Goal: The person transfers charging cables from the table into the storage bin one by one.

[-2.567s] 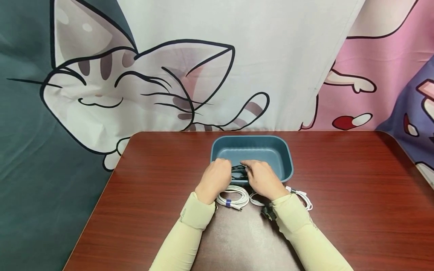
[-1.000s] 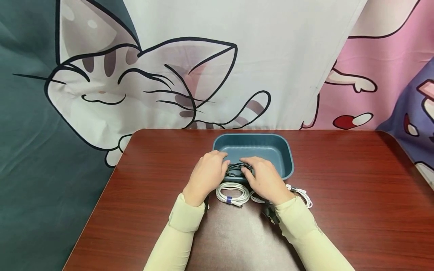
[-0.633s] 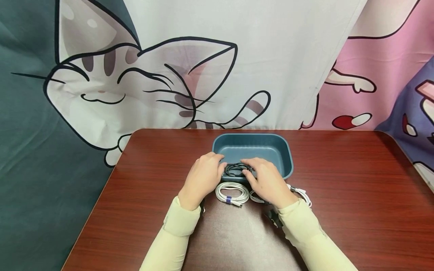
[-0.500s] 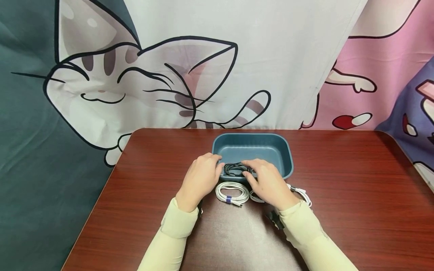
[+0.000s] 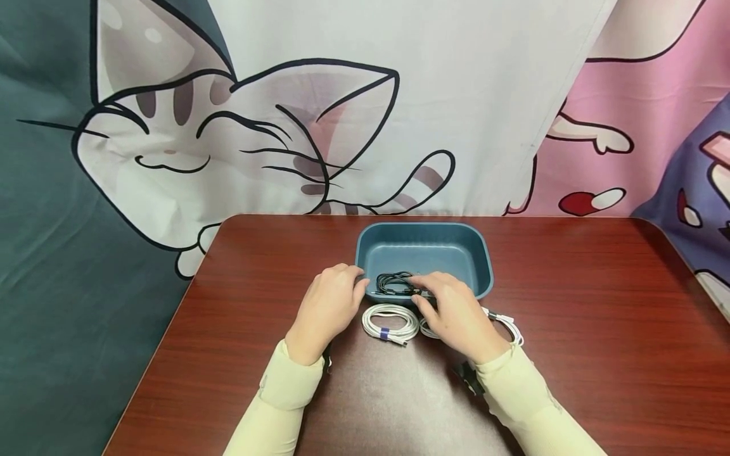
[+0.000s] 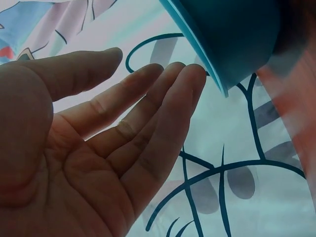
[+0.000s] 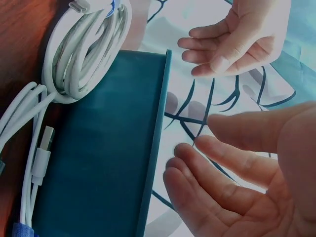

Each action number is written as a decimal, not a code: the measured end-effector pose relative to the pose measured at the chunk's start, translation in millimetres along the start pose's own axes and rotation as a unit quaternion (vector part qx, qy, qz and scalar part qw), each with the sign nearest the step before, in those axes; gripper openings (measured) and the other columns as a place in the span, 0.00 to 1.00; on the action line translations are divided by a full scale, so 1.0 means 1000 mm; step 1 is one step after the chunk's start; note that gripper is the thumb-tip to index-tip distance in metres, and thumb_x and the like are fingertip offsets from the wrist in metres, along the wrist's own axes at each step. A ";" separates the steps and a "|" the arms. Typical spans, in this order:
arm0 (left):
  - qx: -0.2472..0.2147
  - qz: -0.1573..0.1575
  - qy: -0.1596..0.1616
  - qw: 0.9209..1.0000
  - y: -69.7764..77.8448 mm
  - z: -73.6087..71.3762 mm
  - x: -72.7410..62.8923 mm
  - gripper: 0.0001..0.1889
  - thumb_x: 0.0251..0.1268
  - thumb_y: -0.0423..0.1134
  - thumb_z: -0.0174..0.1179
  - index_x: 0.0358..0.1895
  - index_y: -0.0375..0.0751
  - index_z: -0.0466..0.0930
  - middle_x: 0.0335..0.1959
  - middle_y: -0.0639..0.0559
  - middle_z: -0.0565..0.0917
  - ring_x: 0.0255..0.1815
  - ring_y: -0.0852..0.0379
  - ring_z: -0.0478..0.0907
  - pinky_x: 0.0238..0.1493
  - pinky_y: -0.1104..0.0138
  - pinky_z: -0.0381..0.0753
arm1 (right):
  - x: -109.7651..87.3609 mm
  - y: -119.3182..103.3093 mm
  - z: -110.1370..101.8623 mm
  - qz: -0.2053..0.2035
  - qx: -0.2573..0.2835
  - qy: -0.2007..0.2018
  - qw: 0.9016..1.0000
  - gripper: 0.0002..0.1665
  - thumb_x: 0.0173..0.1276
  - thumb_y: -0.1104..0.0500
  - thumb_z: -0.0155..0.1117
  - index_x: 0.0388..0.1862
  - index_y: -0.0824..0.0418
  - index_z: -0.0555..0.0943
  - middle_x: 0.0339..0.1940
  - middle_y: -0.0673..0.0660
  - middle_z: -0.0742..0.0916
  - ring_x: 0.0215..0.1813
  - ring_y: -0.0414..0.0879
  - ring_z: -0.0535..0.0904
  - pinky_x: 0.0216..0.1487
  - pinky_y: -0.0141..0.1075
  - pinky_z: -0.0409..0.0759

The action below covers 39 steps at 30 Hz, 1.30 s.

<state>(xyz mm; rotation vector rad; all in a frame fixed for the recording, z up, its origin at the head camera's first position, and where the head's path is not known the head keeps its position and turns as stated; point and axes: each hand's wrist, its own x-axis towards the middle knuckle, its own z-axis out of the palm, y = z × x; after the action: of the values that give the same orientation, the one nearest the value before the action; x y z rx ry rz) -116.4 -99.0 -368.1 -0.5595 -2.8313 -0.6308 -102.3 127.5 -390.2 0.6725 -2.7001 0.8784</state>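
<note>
black cable [image 5: 383, 285] is in the bin [image 5: 445, 256] by its near edge, white coil [image 5: 399, 334] and second white cable [image 5: 507, 324] still out on tabletop [image 5: 570, 316], left hand [image 5: 327, 304] and right hand [image 5: 461, 313] fingers apart, holding nothing.

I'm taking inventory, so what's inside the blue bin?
A coiled black cable lies in the bin, toward its near left. The right hand covers part of it; whatever's beneath can't be seen.

Behind 1 reddish-brown wood-grain table [image 5: 599, 329] hangs cloth [image 5: 485, 95] printed with a smiling, striped cartoon cat [image 5: 165, 142].
</note>
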 end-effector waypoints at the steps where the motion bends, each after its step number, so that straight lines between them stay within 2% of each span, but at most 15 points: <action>1: 0.001 0.001 0.001 1.000 -0.001 0.000 -0.001 0.08 0.70 0.37 0.62 0.43 0.36 0.87 0.38 0.46 0.86 0.38 0.46 0.85 0.43 0.54 0.83 | -0.001 0.000 0.000 -0.001 0.001 0.002 1.000 0.18 0.66 0.63 0.69 0.54 0.65 0.85 0.48 0.58 0.88 0.53 0.54 0.83 0.56 0.50 0.77; 8: 0.005 -0.009 0.001 1.000 -0.005 0.000 -0.007 0.07 0.69 0.36 0.63 0.41 0.37 0.87 0.37 0.46 0.86 0.37 0.47 0.85 0.42 0.54 0.83 | -0.008 -0.004 -0.003 -0.008 -0.005 -0.004 1.000 0.17 0.66 0.63 0.70 0.53 0.64 0.85 0.46 0.56 0.88 0.50 0.52 0.83 0.52 0.48 0.79; 14: 0.002 -0.015 -0.014 1.000 -0.006 0.002 -0.010 0.06 0.69 0.37 0.63 0.40 0.38 0.87 0.35 0.48 0.85 0.37 0.49 0.85 0.42 0.55 0.83 | -0.012 -0.006 -0.002 -0.012 -0.007 -0.003 1.000 0.16 0.65 0.64 0.71 0.51 0.64 0.85 0.43 0.54 0.88 0.46 0.49 0.83 0.48 0.46 0.80; 20: 0.011 -0.017 -0.028 0.999 -0.008 0.008 -0.013 0.06 0.69 0.37 0.64 0.39 0.39 0.87 0.34 0.49 0.85 0.36 0.48 0.85 0.40 0.54 0.83 | -0.015 -0.006 0.001 -0.017 -0.014 -0.016 1.000 0.15 0.63 0.64 0.73 0.49 0.64 0.85 0.42 0.57 0.89 0.45 0.50 0.84 0.49 0.47 0.80; 31: 0.015 -0.006 -0.026 1.000 -0.010 0.016 -0.017 0.06 0.67 0.38 0.64 0.33 0.42 0.85 0.28 0.49 0.82 0.32 0.45 0.84 0.35 0.52 0.81 | -0.021 -0.007 0.009 -0.018 -0.029 -0.029 0.999 0.15 0.62 0.65 0.72 0.48 0.67 0.85 0.43 0.60 0.89 0.48 0.53 0.86 0.53 0.48 0.81; 39: 0.016 -0.002 -0.039 0.999 -0.011 0.026 -0.020 0.08 0.67 0.38 0.64 0.30 0.41 0.85 0.26 0.48 0.81 0.31 0.44 0.84 0.35 0.52 0.81 | -0.023 -0.009 0.018 0.004 -0.040 -0.044 0.998 0.15 0.60 0.65 0.74 0.46 0.68 0.85 0.41 0.60 0.88 0.47 0.54 0.86 0.50 0.48 0.82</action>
<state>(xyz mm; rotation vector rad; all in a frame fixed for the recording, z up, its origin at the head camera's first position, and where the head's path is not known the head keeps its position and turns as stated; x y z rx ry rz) -105.1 -102.8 -400.3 -0.5852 -2.9111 -0.5753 -79.0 118.5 -408.2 0.6988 -2.8013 0.7542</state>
